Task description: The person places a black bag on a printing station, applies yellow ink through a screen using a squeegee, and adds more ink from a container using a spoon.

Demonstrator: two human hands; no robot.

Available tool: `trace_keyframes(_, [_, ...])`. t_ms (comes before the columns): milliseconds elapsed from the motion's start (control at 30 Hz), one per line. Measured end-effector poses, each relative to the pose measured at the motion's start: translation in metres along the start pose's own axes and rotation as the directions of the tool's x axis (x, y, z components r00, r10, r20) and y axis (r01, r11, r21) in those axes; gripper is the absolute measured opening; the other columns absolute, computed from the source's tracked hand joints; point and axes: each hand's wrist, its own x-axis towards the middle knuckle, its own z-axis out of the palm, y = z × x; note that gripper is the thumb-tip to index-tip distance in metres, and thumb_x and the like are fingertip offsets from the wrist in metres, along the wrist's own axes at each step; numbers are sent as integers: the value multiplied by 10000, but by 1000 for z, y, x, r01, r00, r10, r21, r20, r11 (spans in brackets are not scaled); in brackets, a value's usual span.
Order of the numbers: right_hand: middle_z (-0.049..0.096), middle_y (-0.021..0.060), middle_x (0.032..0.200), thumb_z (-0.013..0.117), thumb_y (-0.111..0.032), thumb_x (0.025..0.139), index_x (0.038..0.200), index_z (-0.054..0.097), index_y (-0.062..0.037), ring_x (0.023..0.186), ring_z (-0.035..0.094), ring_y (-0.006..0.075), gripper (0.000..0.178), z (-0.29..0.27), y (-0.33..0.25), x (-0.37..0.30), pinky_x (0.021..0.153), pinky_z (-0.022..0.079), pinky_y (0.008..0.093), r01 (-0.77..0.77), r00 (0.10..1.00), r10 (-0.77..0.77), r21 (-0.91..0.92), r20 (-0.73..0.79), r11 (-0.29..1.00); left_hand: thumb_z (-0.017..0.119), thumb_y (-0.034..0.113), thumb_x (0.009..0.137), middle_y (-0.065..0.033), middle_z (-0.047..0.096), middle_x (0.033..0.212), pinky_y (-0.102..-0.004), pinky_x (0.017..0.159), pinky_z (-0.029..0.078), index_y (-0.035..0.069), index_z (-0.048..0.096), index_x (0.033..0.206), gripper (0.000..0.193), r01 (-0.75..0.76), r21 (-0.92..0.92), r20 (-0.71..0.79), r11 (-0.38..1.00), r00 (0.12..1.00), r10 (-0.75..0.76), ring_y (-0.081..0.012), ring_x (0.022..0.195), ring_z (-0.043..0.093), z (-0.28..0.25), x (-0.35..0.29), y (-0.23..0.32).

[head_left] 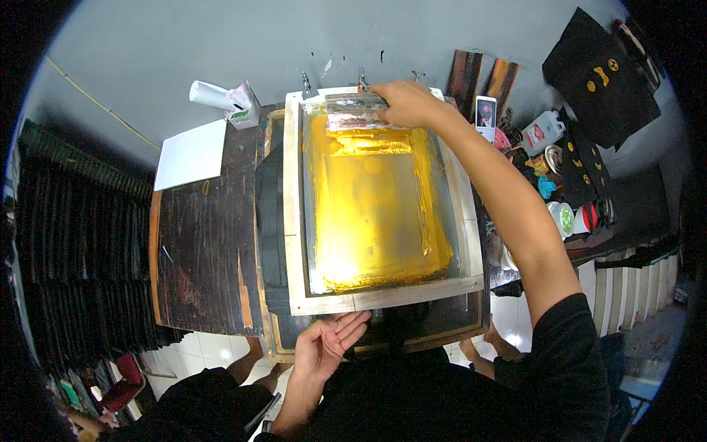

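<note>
A white wooden screen-printing frame [383,298] lies in front of me, its mesh [368,214] smeared with yellow-gold ink. At its far end sits a wide squeegee [355,112] with a worn, stained handle. My right hand [406,104] reaches across the screen and is closed round the squeegee's right end. A thick band of wet ink [372,142] lies just on the near side of the squeegee. My left hand [328,344] is palm up at the frame's near edge, fingers stretched out, holding nothing. Black fabric [272,221] shows beneath the frame's left side.
Metal clamps [361,79] stand behind the frame. A dark wooden table [206,258] with a white board [190,155] is on the left, beside stacked black cloth [81,250]. A phone [485,116], jug [543,132] and tubs [561,219] crowd the right. Another person's legs [247,361] show below left.
</note>
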Motion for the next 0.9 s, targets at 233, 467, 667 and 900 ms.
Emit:
trace_keyframes(233, [732, 195, 986, 728, -401, 869, 1139, 635, -42, 946, 703, 391, 459, 33, -16, -17, 821, 536, 511, -67, 989, 50, -122, -136, 990, 445, 176, 990, -354, 668, 1178, -485, 920, 600, -151, 543, 1309, 467, -75, 402, 304, 913, 951, -56, -414, 1065, 711, 22, -3, 45])
trace_keyframes(467, [720, 164, 957, 744, -358, 856, 1005, 603, -48, 929, 697, 370, 372, 45, -37, -53, 787, 531, 505, -75, 981, 53, -111, -185, 991, 721, 97, 879, -229, 700, 1170, -478, 1036, 473, -1, 673, 1239, 376, -505, 511, 846, -696, 151, 511, -433, 1123, 641, 142, 134, 154])
trace_keyframes(667, [717, 158, 1004, 737, -276, 847, 1029, 628, -41, 943, 704, 362, 317, 50, -54, -82, 799, 552, 503, -48, 984, 37, -58, -177, 997, 776, 125, 822, -278, 697, 1100, -452, 1009, 480, -43, 710, 1131, 358, -440, 742, 662, -505, 596, 454, -433, 1085, 646, 136, 159, 169])
trace_keyframes(900, [705, 158, 973, 725, -221, 832, 1006, 635, -40, 922, 704, 351, 267, 53, -81, -126, 768, 566, 484, 0, 983, -7, -38, -181, 999, 785, 190, 845, -242, 707, 1044, -455, 913, 503, -21, 715, 1119, 352, -445, 684, 713, -577, 573, 404, -405, 999, 664, 108, 128, 144])
